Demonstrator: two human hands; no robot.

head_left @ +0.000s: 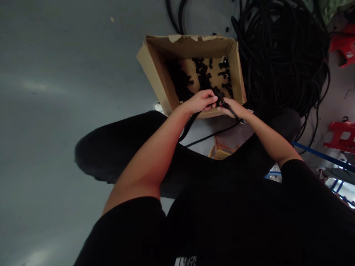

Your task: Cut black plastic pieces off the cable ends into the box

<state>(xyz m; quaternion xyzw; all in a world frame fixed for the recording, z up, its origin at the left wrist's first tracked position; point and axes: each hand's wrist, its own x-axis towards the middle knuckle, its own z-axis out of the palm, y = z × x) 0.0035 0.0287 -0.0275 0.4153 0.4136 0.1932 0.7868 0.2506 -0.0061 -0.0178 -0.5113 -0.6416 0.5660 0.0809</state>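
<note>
Over the near edge of an open cardboard box (155, 77), my two hands are close together. My left hand (203, 101) is closed on a black strip that hangs down toward my lap. My right hand (232, 108) is wrapped round a black tool-like piece whose lower end lies along the palm; its exact shape is too dark to tell. Small black pieces (203, 74) lie in rows and heaps on the bottom of the box. A thin black cord (212, 133) runs below my hands between my legs.
A big heap of black tubing (280, 55) lies right of the box. Red stools (342, 136) stand at the far right, near a blue bar (324, 156). A small wooden stool (222, 151) is below the box. Grey floor (55, 92) stretches left.
</note>
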